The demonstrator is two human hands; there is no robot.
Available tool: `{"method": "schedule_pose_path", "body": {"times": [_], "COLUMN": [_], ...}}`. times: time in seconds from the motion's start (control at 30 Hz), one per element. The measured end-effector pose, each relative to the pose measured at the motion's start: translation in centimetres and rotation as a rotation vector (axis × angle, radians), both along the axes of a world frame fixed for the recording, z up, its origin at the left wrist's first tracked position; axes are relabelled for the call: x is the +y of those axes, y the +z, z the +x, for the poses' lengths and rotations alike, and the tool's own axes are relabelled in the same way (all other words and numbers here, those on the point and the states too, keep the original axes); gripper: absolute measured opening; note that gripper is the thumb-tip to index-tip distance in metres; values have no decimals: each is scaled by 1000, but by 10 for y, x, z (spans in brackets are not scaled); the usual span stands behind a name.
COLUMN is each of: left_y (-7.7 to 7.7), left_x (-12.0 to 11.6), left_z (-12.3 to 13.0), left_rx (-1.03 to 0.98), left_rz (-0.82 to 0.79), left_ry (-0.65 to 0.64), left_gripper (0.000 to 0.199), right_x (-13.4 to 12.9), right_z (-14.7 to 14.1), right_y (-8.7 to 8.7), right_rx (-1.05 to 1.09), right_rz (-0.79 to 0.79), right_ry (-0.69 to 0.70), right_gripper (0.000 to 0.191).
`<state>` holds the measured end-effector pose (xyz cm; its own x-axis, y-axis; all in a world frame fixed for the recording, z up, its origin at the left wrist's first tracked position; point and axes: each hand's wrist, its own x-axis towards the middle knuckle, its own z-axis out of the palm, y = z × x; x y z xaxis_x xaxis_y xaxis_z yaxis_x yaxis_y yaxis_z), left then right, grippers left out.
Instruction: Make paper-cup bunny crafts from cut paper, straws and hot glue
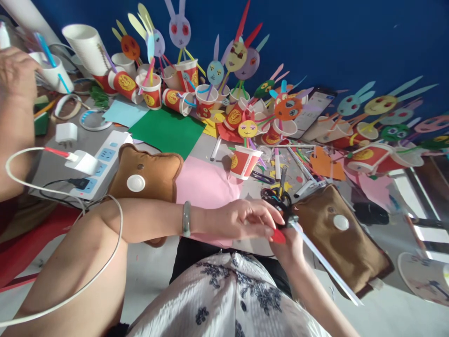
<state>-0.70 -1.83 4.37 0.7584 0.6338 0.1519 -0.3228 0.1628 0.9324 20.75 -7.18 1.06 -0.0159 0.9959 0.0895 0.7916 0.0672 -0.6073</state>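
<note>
My left hand [250, 219], with a grey-green bangle at the wrist, reaches across the front edge of the table. Its thumb and fingertips pinch a small red piece [278, 237]. Right beside it is my right hand [290, 239], its fingers curled and partly hidden; what they hold is hard to make out. A long pale strip [326, 262] runs from the top of that hand down to the right. Scissors with dark handles [282, 196] lie just beyond both hands. Pink paper [205, 187] is under and behind my left forearm.
Brown cushions [154, 171] flank the hands. Behind stand paper cups [244, 161] with paper animal faces, green paper [166, 131] and a phone [314, 110]. A power strip [103, 161] with a looping white cable is at left, near another person's hand [17, 70].
</note>
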Motion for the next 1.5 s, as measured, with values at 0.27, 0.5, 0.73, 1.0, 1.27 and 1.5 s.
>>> {"method": "schedule_pose_path", "body": {"times": [0.27,0.5,0.73,1.0,1.27,1.5], "left_y": [-10,-12,-12,-12,-14,-12], "left_x": [21,21,22,21,21,21], "left_z": [1,2,2,1,0,0], "left_rx": [330,349,337,336,332,322], "left_rz": [-245,-239,-223,-193,-180,-182], "left_ry": [387,406,401,382,381,385], "left_gripper": [16,13,17,21,24,25], "right_x": [-12,-19,-15,-15,-13,-14], "right_z": [9,4,2,3,0,2], "right_y": [25,26,25,25,27,25], "right_rx": [380,379,333,243,240,236], "right_rz": [-134,-110,-128,-200,-170,-166], "right_ry": [-76,-27,-51,-70,-60,-22], "right_gripper": [34,35,38,42,45,41]}}
